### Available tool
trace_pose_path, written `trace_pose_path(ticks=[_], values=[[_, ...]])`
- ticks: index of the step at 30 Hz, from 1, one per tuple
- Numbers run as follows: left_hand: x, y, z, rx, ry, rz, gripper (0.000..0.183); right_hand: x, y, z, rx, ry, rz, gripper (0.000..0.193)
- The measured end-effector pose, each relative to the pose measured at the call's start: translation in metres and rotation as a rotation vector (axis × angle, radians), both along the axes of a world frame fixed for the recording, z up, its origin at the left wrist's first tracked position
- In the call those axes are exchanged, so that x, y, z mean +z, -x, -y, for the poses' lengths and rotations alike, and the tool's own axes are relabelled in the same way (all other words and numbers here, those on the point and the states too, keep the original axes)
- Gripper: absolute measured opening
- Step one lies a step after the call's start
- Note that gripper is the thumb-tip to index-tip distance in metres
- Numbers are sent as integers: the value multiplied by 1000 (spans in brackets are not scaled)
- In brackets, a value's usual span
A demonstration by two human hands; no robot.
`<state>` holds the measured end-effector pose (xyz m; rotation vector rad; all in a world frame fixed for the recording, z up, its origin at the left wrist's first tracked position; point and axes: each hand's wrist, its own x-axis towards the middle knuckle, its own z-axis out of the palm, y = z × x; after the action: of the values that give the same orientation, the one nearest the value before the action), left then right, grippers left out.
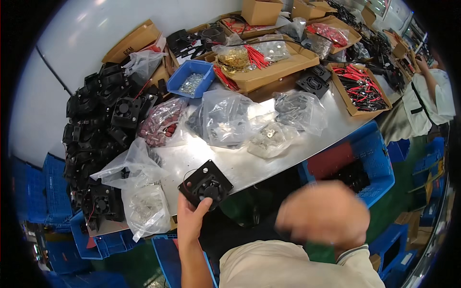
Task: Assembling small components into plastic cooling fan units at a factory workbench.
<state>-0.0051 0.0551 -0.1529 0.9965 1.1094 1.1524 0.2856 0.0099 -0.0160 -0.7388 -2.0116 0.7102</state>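
My left hand (193,211) is closed on a black cooling fan (210,188) fixed to a square black plate, with the thumb lying on the fan's face. I hold it at the near edge of the metal table (192,156). Away from the table, at the right, my right hand (324,213) is smeared by motion and its fingers do not show clearly. To the left of the held fan lies a clear plastic bag (146,209) of small pale parts. Beyond it on the table is a clear bag of dark red parts (161,122).
Many black fans (96,120) are heaped at the left. A blue bin (191,79) of small metal parts and a cardboard tray (273,72) stand at the back. A box of red and black wires (361,89) sits at the right. A blue crate (379,177) stands below; another person (427,103) is beyond.
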Motion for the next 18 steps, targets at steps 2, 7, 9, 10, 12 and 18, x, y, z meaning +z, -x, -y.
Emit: trace_pose_path(ticks=[2, 7, 9, 10, 12, 18], values=[[10, 0, -11, -9, -31, -111, 61, -14, -30, -28, -524, 241, 346, 20], [26, -5, -34, -102, 203, -164, 57, -76, -81, -116, -901, 156, 842, 28], [37, -5, -37, -93, 312, -185, 65, -106, -97, -139, -866, 30, 877, 31], [34, -4, -37, -91, 308, -182, 65, -108, -96, -145, -818, -83, 910, 35], [22, -2, -34, -1, 131, -582, 66, -109, -100, -148, -814, -70, 980, 34], [36, 8, -10, 79, -200, -973, 59, -102, -96, -158, -794, 102, 1120, 25]])
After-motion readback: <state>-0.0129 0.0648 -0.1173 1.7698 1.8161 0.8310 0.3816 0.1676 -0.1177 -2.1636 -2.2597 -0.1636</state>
